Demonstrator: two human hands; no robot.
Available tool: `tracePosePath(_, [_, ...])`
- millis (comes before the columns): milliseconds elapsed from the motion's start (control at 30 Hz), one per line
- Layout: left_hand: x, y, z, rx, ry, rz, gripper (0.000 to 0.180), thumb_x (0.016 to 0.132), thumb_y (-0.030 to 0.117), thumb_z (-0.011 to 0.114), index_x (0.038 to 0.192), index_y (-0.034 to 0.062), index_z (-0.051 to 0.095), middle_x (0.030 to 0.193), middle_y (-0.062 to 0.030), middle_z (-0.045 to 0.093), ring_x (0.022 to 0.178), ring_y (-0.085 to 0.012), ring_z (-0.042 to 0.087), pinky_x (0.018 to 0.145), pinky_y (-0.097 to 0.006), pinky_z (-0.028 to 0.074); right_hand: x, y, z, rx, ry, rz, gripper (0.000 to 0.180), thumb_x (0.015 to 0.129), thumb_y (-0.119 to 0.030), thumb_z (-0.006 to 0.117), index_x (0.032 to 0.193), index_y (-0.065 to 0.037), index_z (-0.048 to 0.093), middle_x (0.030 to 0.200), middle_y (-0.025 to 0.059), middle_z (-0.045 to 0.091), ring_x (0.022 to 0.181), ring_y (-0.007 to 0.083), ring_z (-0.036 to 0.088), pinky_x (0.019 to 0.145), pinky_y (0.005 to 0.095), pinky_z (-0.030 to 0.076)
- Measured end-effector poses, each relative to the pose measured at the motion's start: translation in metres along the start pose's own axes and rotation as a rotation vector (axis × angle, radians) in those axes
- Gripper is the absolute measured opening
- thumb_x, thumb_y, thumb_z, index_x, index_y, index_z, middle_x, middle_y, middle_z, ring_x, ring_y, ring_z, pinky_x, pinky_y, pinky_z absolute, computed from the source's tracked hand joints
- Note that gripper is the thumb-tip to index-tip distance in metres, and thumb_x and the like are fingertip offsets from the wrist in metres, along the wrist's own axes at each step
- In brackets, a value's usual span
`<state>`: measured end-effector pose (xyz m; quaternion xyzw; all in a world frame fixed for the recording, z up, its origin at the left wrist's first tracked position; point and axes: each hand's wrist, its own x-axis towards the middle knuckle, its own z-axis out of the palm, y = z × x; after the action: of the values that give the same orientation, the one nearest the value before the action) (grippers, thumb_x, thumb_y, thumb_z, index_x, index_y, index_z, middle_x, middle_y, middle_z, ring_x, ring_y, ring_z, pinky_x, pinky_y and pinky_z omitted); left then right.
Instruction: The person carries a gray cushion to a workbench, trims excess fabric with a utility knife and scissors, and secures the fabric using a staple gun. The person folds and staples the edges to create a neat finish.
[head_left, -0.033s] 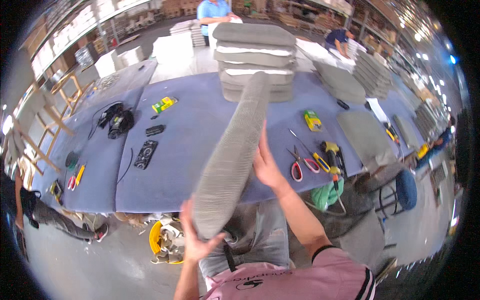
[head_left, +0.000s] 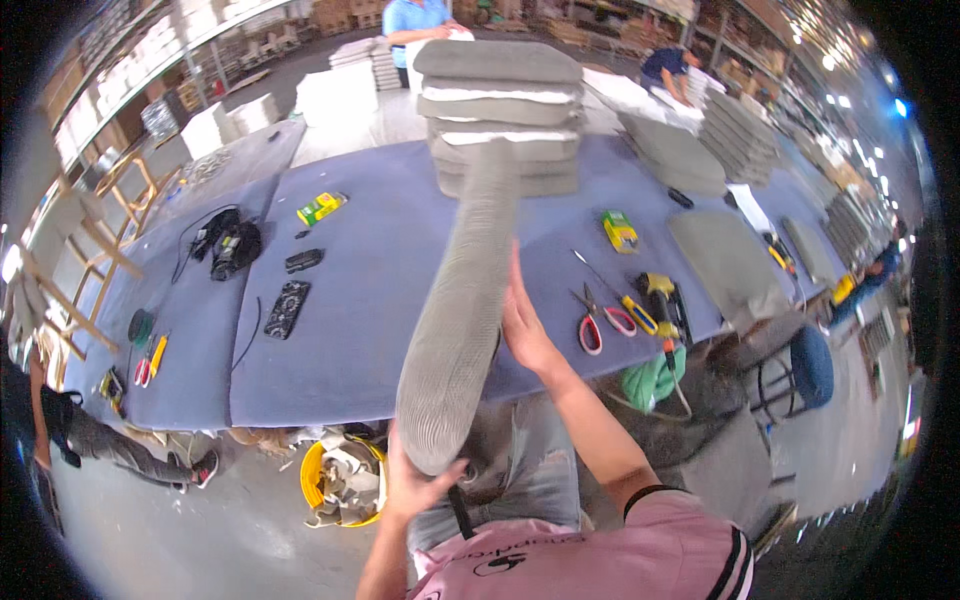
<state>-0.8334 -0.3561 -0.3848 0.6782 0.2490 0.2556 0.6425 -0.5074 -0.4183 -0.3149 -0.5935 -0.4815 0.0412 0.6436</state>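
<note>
A grey ribbed cushion (head_left: 455, 330) is held edge-on over the near side of the blue-covered table (head_left: 330, 375), its long edge running away from me. My left hand (head_left: 412, 487) cups its near end, thumb on one side and fingers on the other. Along the cushion's right side, my right hand (head_left: 525, 325) presses with nearly straight fingers; part of them is hidden behind it. Beyond the far end stands a stack of grey cushions (head_left: 500, 62) with white layers between some of them. The far end overlaps the stack in view, and I cannot tell whether they touch.
Right of my arm lie red-handled scissors (head_left: 592, 330), a screwdriver (head_left: 638, 315), a yellow-black power tool (head_left: 660, 300) and a yellow-green box (head_left: 620, 232). A black phone-like object (head_left: 287, 310) lies left. Below the table edge stands a yellow bucket of scraps (head_left: 345, 480). Other people work nearby.
The cushion's near end and my left hand have shifted slightly right, and the cushion is turned a little more straight ahead. My right hand stays against its side.
</note>
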Motion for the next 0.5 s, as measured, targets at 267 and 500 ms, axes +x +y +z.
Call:
tracePosePath(267, [-0.023,-0.053,0.054,0.450,-0.085,0.112,0.049,0.093,0.035,0.089,0.127,0.0015,0.077,0.125,-0.0187,0.079,0.117,-0.0403,0.073,0.105,-0.048,0.056,-0.033,-0.015,0.033,0.067,-0.114,0.112,0.075,0.120,-0.035,0.046,0.177,0.003,0.017,0.187,0.0205,0.016,0.174,0.0326,0.012,0.140,0.0424,0.010])
tracePosePath(500, [-0.010,-0.043,0.036,0.213,0.058,0.072,0.055,0.085,0.030,0.094,0.126,-0.0006,0.075,0.120,-0.0164,0.079,0.112,-0.0313,0.075,0.100,-0.046,0.058,-0.058,-0.013,0.045,0.022,-0.160,0.193,0.068,0.118,-0.027,0.051,0.176,0.000,0.028,0.186,0.0202,0.020,0.173,0.0331,0.015,0.139,0.0448,0.014])
